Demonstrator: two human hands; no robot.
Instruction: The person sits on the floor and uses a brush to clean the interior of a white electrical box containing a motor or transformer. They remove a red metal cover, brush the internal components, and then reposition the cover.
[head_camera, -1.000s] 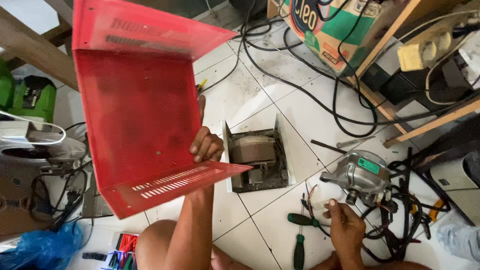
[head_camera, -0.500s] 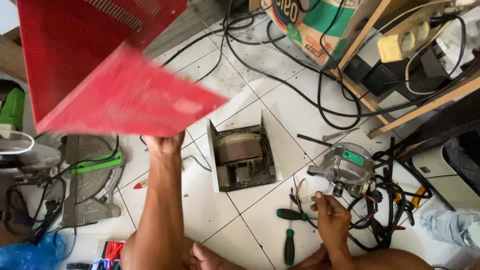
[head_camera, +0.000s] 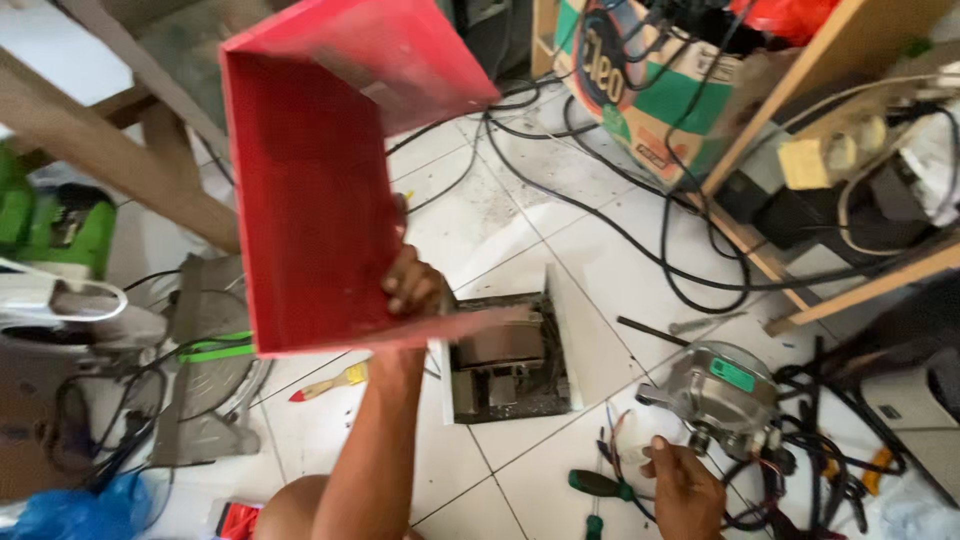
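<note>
Gripping red metal cover (head_camera: 310, 190) edge, left hand (head_camera: 412, 283) below it (fingers curled).

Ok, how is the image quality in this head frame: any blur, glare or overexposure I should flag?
Head view: the red metal cover in the left hand is smeared along its lower flap by motion blur; the top left corner is blown out to white; the white floor tiles reflect daylight softly; the right hand by the grey motor is slightly soft, and the shelf edges bow with wide-angle distortion.

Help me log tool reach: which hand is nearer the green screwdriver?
Right. The right hand rests just beside the green screwdriver; the left hand is higher up, gripping the red cover.
</note>
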